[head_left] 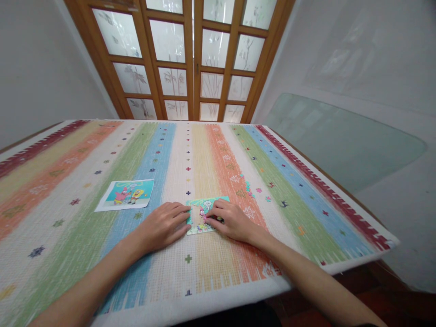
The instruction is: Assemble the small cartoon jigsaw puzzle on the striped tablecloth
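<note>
A small, partly assembled jigsaw puzzle [196, 230] with a teal cartoon picture lies flat in front of me. A beige gap shows in its left middle part. Along its left edge rests my left hand [166, 223], fingers apart and touching the border. Over the right part of the puzzle, my right hand [232, 220] has thumb and fingertips pinched on a small, pinkish jigsaw piece, mostly hidden by the fingers. To the left lies a printed reference picture [127, 195] with a pink starfish and a yellow sponge figure.
Several loose jigsaw pieces [248, 187] lie beyond my right hand, teal and pink. A striped, patterned cloth [170, 272] covers the table. Glass-paned wooden doors [193, 68] stand behind it, with a pale wall [361, 59] to the right.
</note>
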`<state>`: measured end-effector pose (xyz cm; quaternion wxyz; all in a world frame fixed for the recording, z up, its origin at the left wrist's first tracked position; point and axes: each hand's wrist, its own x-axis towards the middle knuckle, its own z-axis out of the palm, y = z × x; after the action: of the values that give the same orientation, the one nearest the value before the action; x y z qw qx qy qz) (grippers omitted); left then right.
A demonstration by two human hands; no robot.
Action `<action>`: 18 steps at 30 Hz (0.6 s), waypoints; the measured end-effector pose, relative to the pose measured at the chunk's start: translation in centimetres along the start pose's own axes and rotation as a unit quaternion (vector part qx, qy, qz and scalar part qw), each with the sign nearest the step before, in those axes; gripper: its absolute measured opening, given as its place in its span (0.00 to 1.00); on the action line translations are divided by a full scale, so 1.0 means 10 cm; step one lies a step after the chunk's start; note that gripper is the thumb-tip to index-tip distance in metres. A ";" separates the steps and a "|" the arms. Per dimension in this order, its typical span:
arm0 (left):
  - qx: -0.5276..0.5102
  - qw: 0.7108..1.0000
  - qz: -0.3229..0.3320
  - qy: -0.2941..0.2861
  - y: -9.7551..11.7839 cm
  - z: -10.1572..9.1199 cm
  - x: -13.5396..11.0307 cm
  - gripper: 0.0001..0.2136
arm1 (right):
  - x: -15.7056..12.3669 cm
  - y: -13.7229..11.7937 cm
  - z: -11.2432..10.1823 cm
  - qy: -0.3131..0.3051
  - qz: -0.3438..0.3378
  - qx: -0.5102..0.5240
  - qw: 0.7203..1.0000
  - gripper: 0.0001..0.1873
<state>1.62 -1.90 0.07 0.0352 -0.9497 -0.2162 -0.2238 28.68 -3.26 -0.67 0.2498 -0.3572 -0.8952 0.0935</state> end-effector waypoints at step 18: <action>-0.105 0.994 0.035 -0.023 0.20 -0.03 0.10 0.19 | 0.02 -0.04 0.00 0.011 -0.003 0.002 1.000 0.11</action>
<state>3.19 -3.32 0.81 -0.0620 -0.9601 -0.1585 -0.2219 28.35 -3.40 -0.48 0.2608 -0.3552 -0.8931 0.0903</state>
